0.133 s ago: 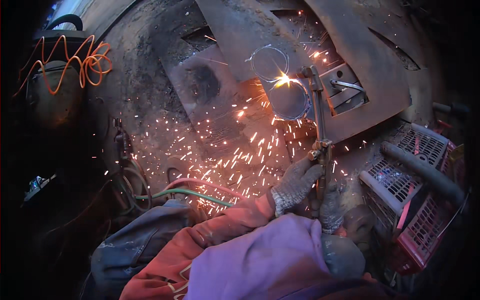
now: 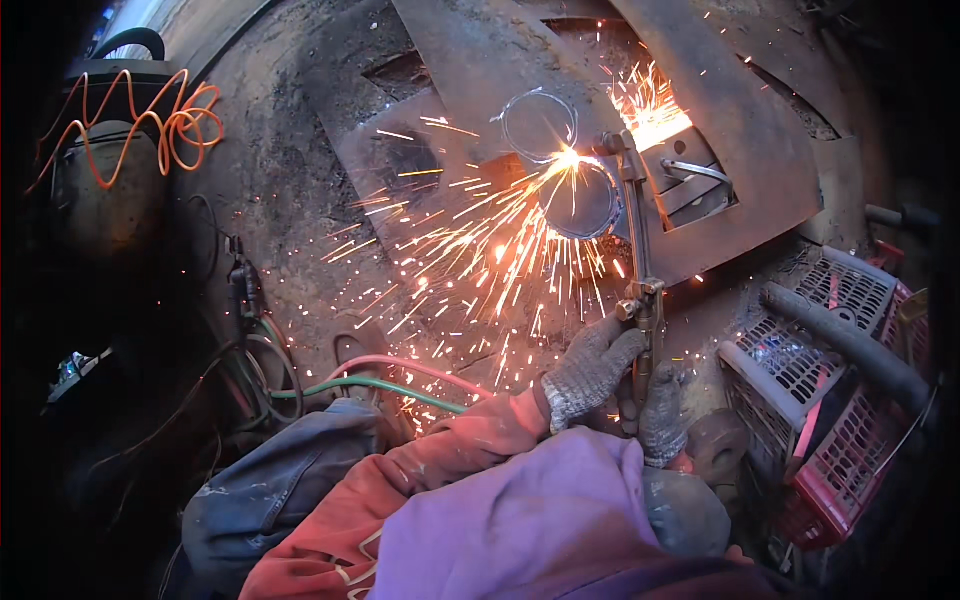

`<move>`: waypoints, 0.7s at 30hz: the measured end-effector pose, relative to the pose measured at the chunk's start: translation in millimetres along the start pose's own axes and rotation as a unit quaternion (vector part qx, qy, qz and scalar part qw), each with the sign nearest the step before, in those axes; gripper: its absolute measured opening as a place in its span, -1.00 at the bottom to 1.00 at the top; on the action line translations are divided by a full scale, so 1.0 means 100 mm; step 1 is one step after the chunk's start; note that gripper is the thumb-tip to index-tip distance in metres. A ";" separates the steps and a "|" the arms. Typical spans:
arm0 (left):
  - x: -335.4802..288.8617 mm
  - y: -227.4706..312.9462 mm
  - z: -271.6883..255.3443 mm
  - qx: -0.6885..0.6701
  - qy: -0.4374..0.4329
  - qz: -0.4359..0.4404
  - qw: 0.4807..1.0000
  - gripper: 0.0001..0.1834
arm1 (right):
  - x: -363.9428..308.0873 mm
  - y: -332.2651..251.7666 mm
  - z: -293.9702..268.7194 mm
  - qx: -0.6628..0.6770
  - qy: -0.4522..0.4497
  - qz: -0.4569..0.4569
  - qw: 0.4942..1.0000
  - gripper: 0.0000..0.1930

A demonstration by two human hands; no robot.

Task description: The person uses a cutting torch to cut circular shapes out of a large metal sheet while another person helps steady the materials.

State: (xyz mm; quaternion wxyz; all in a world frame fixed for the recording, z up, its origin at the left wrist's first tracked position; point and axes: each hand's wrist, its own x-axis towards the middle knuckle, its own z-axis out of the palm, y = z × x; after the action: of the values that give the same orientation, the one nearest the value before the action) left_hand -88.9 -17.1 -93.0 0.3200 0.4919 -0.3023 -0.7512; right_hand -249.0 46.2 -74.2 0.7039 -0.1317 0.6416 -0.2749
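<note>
A long metal cutting torch (image 2: 638,225) points away from me over a steel plate (image 2: 770,190). In a grey knit glove, my left hand (image 2: 592,372) is closed round the torch's body by its valves. My right hand (image 2: 662,425), also gloved, grips the torch's rear end, its fingers partly hidden. A bright flame burns at the torch's tip, on the upper edge of a scribed or cut circle (image 2: 580,205). Touching that spot from beyond is a second ring outline (image 2: 540,122). Sparks spray from the flame toward me and to the left.
Red and green hoses (image 2: 400,385) run beside my knee. At the right stands a red and grey plastic basket (image 2: 810,350) with a thick metal bar (image 2: 845,340) across it. A coiled orange hose (image 2: 190,120) hangs at the far left. A rectangular opening (image 2: 690,180) holds a bent metal handle.
The spark spray has grown longer and denser, fanning further left. Bright sparks now burst at the far end of the rectangular opening. Both hands and the torch stay nearly in place.
</note>
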 end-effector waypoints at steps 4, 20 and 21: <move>-0.01 -0.08 -0.01 -0.042 0.013 0.016 0.999 -0.66 | -0.02 -0.01 0.11 0.012 0.025 0.001 1.000 -0.42; 0.00 0.05 -0.07 0.061 -0.003 0.002 0.998 -0.65 | -0.03 -0.14 -0.05 -0.091 -0.013 0.056 0.994 -0.39; 0.00 0.05 -0.07 0.047 -0.002 0.012 0.999 -0.65 | -0.12 -0.24 0.07 -0.098 0.010 0.051 0.994 -0.39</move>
State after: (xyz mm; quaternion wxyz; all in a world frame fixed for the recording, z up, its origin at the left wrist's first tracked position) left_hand -81.8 -20.7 -91.3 0.3046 0.5017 -0.3435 -0.7331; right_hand -248.1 32.1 -50.1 0.6939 -0.1644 0.6786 -0.1762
